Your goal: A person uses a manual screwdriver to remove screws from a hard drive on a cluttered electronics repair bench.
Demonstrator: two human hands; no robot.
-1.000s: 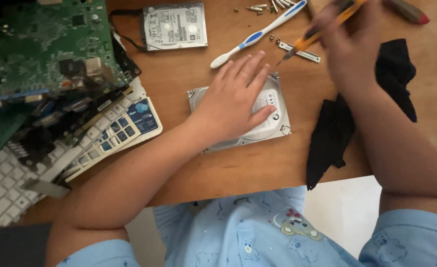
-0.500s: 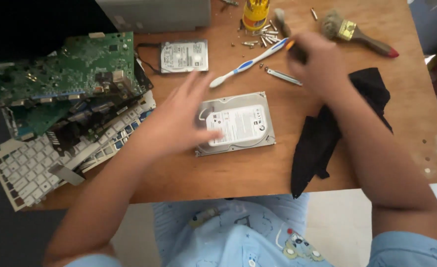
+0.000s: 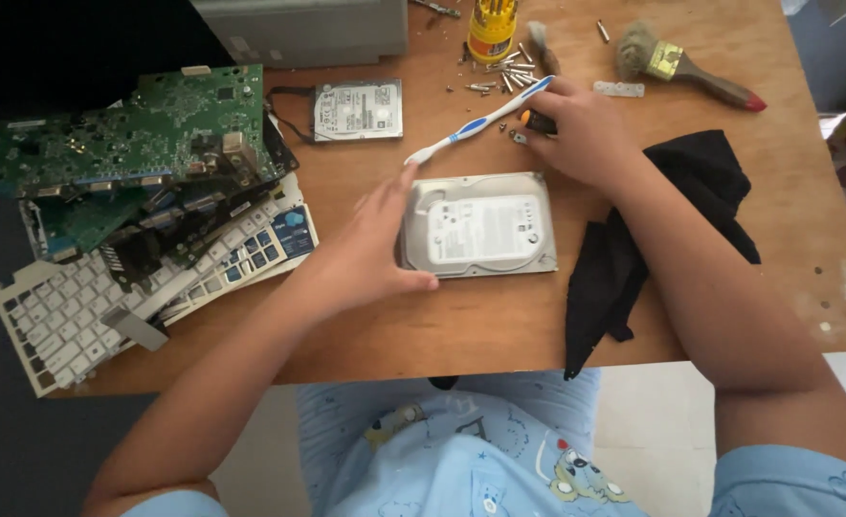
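Between both hands, hard drive (image 3: 480, 228) lies crosswise.

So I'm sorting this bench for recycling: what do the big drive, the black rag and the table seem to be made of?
Drive: seemingly bare metal, dull silver-grey casing with a white paper-like label. Rag: soft black fabric, matte, lying in folds. Table: wood or wood laminate, brown with faint grain; which one is unclear. The left hand steadies the drive.

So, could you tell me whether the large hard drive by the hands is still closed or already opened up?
Closed. The large hard drive lies flat with its labelled metal cover on; no platters show. The left hand steadies its edge.
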